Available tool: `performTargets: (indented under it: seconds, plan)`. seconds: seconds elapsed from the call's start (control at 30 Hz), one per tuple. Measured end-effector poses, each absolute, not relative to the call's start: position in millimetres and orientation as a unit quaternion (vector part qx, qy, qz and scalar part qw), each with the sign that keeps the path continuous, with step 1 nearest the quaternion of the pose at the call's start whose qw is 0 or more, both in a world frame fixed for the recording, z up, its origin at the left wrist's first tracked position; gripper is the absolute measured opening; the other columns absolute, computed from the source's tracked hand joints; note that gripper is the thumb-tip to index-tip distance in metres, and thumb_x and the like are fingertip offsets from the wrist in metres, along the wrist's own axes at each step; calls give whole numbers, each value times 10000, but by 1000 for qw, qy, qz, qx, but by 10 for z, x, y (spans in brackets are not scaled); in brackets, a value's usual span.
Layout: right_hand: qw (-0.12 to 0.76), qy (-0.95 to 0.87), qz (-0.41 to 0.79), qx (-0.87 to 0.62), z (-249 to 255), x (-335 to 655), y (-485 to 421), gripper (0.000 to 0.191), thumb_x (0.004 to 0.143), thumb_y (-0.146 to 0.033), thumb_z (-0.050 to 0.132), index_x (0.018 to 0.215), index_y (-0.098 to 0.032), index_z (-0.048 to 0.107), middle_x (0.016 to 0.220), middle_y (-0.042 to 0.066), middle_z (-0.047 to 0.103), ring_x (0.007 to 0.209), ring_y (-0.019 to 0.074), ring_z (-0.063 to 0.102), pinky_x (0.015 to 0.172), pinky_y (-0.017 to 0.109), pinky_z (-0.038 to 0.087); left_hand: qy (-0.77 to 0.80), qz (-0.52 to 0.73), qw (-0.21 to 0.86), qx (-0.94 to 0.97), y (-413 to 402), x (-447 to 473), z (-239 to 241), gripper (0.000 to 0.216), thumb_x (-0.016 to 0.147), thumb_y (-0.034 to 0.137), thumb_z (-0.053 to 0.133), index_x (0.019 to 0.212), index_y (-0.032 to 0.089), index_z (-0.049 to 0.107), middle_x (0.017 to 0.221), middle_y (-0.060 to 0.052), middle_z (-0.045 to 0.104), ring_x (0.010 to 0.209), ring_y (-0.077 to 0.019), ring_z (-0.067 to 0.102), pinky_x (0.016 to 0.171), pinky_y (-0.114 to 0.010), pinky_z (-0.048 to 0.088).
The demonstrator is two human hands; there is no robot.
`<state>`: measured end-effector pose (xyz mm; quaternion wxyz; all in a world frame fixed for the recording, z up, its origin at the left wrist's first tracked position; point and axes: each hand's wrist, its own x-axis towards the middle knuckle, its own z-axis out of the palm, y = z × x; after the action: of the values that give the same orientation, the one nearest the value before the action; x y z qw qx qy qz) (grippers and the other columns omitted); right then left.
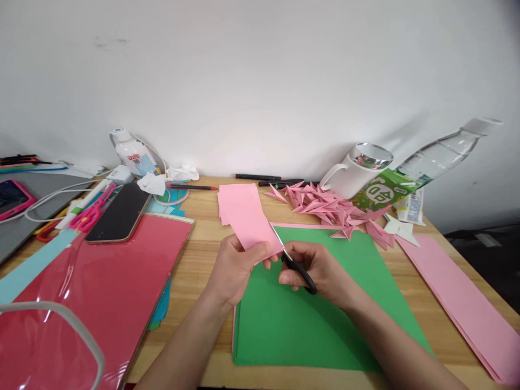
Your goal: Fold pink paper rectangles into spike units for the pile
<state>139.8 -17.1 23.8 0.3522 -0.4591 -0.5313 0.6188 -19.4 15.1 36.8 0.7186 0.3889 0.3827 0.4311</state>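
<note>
Left hand [235, 265] pinches gently curving, plain pink paper [249, 216]; right hand [314, 265] grips silver-bladed, black-handled scissors [301, 273].

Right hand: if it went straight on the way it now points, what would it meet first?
Likely the pink paper in the left hand; the scissors in the right hand lie at its edge, though depth is hard to judge.

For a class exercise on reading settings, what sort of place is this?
Likely a papercraft workspace: a pale wooden tabletop, folded pink paper pieces and black-handled metal scissors in the right hand.
</note>
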Motion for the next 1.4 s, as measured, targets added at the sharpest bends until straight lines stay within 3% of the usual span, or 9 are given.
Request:
performTargets:
  seconds: [0.2,0.3,0.73,1.07,1.17,1.27,1.4]
  plan:
    - [373,-512,646,-426,212,1409,-173,508,625,-401,774,974,-185,475,793,24,601,711,133,543,657,261,437,380,411,733,386,134,-166,319,42,607,154,669,583,124,652,542,-14,607,507,-104,516,486,-224,387]
    - [379,-496,662,-416,215,1405,-176,506,633,-386,773,955,-195,432,795,21,601,739,140,563,690,275,446,372,404,744,382,127,-155,316,26,615,140,663,596,122,659,552,-15,614,510,-102,521,484,-218,390]
    - [378,-506,646,-428,231,1397,-163,423,626,-389,778,850,-176,490,755,26,622,720,138,583,658,252,451,373,407,746,372,114,-149,324,31,603,141,674,596,114,660,546,-13,613,501,-93,523,474,-205,396]
    - [383,-490,639,-453,203,1397,-161,446,579,-418,794,814,-174,503,722,20,633,550,94,520,463,203,407,361,400,747,389,125,-166,267,58,635,156,672,612,106,651,559,-15,611,510,-94,521,496,-214,403]
    - [414,-506,563,-506,151,1445,-138,467,617,-433,760,913,-180,500,685,15,633,579,126,557,530,249,458,360,407,745,388,131,-162,266,59,644,160,677,628,107,656,585,-19,622,521,-94,522,505,-217,407]
    - [442,-550,388,-593,88,1534,-91,477,670,-385,717,1051,-185,511,787,33,654,739,176,616,717,325,490,374,420,733,382,134,-158,275,71,632,169,694,639,105,664,603,-25,634,541,-102,535,525,-224,418]
    - [344,-630,163,-677,7,1642,-36,387,785,-269,576,1162,-188,538,976,84,674,893,234,627,793,378,471,407,444,714,357,145,-158,268,114,582,188,748,628,115,673,610,-9,644,545,-87,521,537,-213,415]
